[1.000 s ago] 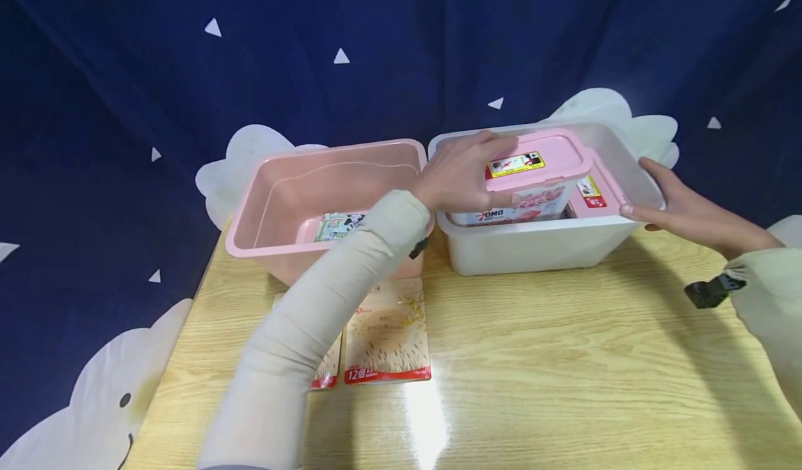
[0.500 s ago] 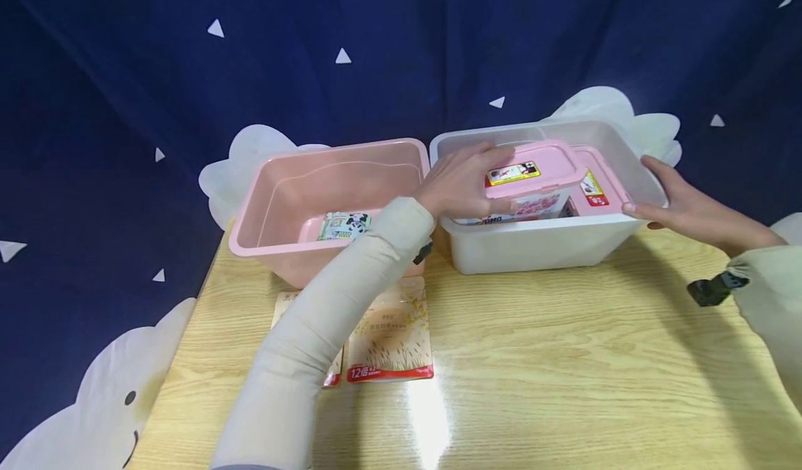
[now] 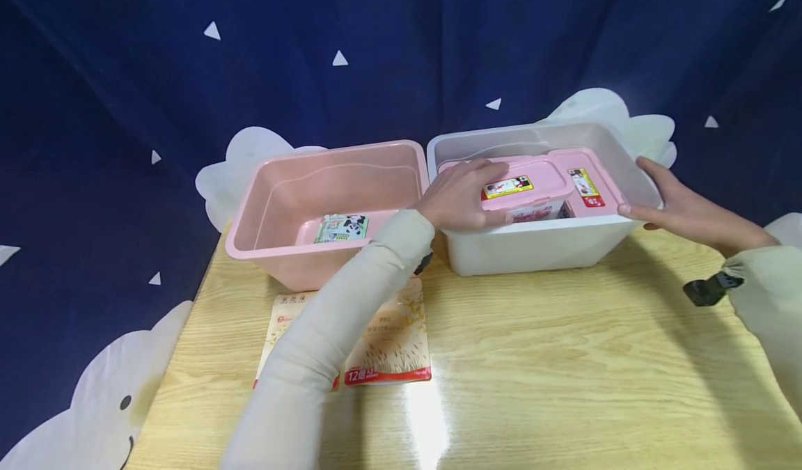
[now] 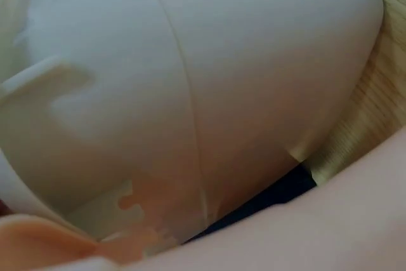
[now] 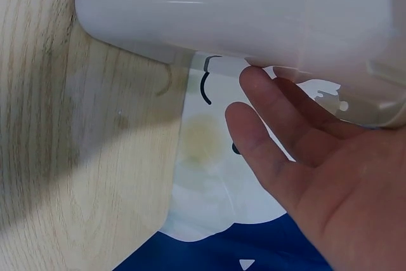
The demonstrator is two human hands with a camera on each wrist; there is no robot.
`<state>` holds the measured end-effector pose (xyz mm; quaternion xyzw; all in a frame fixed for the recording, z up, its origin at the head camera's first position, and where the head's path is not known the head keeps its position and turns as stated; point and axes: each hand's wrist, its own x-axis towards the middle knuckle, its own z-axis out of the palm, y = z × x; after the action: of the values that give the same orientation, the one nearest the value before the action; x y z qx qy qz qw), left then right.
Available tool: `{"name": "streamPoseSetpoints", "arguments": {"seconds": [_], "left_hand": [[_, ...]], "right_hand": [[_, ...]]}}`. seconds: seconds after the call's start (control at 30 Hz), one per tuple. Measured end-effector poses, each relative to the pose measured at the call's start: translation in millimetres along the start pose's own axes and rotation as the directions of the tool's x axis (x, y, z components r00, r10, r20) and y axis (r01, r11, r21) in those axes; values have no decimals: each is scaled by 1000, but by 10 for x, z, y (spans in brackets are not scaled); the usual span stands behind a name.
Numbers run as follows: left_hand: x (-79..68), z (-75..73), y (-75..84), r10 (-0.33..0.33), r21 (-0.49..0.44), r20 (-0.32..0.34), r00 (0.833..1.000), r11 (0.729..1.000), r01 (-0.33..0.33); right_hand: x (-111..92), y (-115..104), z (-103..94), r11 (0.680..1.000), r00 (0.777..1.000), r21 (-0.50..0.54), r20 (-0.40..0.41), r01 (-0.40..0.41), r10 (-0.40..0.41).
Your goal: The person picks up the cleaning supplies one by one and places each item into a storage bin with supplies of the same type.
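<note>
My left hand [image 3: 460,195] spans a pink-lidded box [image 3: 541,177], its thumb at the near side and fingers over the lid. The box sits low inside the white bin [image 3: 520,253], its lid near rim height and its printed front mostly hidden. Beside it in the bin lies a second pink-lidded box [image 3: 585,181]. At the bin's right end, my right hand [image 3: 686,209] holds the rim, thumb on top and fingers outside, as the right wrist view shows below the bin wall [image 5: 241,11]. The left wrist view shows mostly the bin's outer wall [image 4: 254,61].
Left of the white bin stands a pink bin [image 3: 326,177] with a panda-printed packet [image 3: 341,228] on its floor. Two flat beige packages [image 3: 388,345] lie in front on the wooden table [image 3: 564,365], partly under my left sleeve. A dark blue curtain [image 3: 376,45] hangs behind.
My left hand has lowered the pink-lidded box deeper into the white bin, so its printed front shows less and its lid lies flatter. My right hand has kept its place on the rim.
</note>
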<state>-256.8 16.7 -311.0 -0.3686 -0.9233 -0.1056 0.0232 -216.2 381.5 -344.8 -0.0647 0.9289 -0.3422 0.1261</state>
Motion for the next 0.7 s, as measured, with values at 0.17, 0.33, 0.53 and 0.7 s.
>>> {"name": "streamPoseSetpoints", "arguments": {"seconds": [0.17, 0.33, 0.53, 0.7], "left_hand": [[20, 23, 1, -9, 30, -4, 1000, 1000, 9], [23, 47, -6, -15, 74, 14, 1000, 997, 14], [25, 75, -17, -26, 57, 22, 999, 998, 25], [51, 83, 2, -23, 70, 12, 1000, 997, 22]], "right_hand": [[1, -13, -10, 1000, 1000, -1, -3, -2, 2], [5, -5, 1, 1000, 1000, -2, -2, 4, -4], [29, 17, 3, 1000, 1000, -3, -6, 10, -10], [32, 35, 2, 1000, 1000, 9, -12, 9, -9]]}}
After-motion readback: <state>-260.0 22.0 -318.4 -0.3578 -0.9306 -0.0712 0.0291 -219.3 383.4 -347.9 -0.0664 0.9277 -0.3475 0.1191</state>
